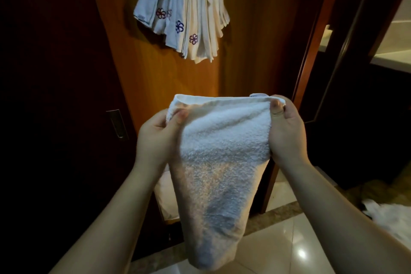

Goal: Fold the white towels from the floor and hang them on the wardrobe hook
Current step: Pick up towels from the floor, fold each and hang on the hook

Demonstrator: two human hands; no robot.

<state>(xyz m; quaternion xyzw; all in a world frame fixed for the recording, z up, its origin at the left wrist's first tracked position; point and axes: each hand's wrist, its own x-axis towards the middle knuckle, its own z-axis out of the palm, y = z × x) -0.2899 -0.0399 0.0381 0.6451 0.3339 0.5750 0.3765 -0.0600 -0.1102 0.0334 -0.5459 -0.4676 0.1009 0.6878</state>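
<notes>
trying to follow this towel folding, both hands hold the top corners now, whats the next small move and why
Probably bring the two top corners together. The left hand and right hand each pinch a corner of the towel, which hangs open, still wider than the folded towels on the hook.

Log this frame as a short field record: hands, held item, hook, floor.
left hand: left hand pinches the top left corner of the white towel
right hand: right hand pinches the top right corner
white towel: folded, hanging down between both hands
hook: hidden at the top edge; hung towels with flower embroidery bunch against the wardrobe door
floor: more white cloth at lower right on the tiled floor
</notes>
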